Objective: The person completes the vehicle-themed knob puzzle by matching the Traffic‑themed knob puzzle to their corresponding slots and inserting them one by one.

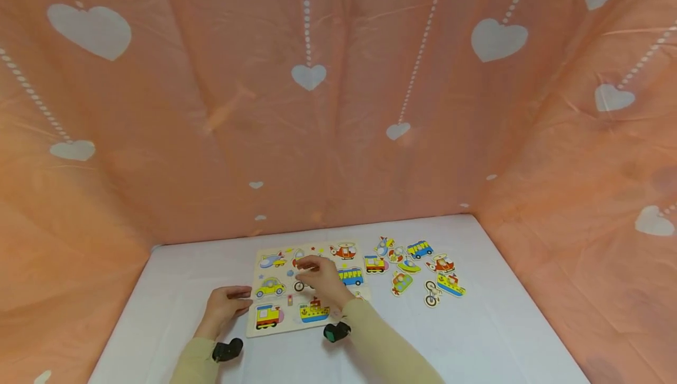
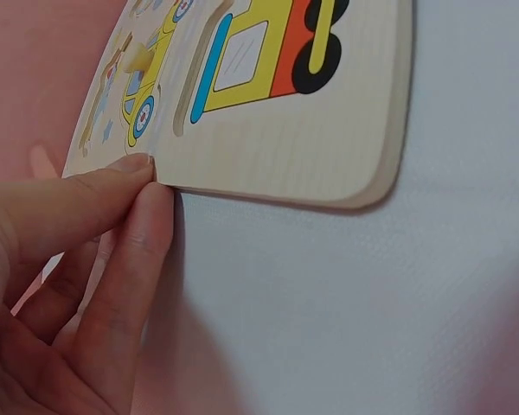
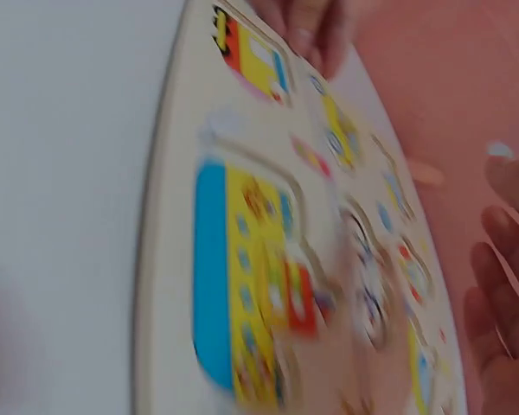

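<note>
A pale wooden puzzle board (image 1: 282,326) with vehicle pictures lies on the white table. At its left edge my left hand (image 1: 221,309) grips the board, the thumb (image 2: 112,186) on the top face and a finger against the rim. Over the middle of the board hovers my right hand (image 1: 324,281), thumb and fingers apart, with nothing visible between them; it partly covers the bicycle picture (image 1: 300,286). A yellow car (image 1: 270,287) appears on the board's left side, with a train picture (image 1: 268,317) below it and a ship picture (image 1: 314,311) near the front edge.
Several loose vehicle pieces lie right of the board, including a train (image 1: 375,264), a bus (image 1: 420,249), a helicopter (image 1: 441,263), a ship (image 1: 451,284) and a bicycle (image 1: 431,294). Pink heart-patterned curtains (image 1: 349,178) surround the white table (image 1: 508,325).
</note>
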`<state>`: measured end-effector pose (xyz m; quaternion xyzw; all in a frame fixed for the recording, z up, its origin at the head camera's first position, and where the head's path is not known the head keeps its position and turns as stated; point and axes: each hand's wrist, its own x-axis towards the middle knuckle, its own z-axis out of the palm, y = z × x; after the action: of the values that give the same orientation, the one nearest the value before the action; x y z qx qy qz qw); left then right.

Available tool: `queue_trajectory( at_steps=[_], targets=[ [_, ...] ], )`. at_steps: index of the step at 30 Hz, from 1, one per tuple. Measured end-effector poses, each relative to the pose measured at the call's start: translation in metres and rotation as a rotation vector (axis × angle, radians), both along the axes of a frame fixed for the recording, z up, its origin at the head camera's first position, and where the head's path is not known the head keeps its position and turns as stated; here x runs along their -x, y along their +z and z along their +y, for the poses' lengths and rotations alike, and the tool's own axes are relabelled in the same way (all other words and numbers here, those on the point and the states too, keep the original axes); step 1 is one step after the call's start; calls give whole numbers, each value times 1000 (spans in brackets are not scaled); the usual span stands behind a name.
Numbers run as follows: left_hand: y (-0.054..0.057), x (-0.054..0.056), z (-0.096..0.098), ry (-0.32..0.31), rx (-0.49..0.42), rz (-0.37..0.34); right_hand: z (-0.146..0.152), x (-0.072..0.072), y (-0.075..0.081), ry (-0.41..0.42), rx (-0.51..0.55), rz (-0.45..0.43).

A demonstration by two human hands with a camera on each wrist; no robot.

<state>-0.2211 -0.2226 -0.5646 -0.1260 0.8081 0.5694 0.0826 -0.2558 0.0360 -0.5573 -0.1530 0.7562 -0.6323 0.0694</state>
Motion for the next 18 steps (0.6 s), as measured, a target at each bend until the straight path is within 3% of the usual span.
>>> queue_trajectory(
  at_steps=[8,15,18],
  targets=[
    [-3,1,0,-10,19,-2,53,7,4,-53,-93,130],
    [-4,1,-3,-24,21,4,86,7,7,-49,50,14],
    [-5,2,-1,-29,24,0,100,7,9,-69,-13,46]
  ],
)
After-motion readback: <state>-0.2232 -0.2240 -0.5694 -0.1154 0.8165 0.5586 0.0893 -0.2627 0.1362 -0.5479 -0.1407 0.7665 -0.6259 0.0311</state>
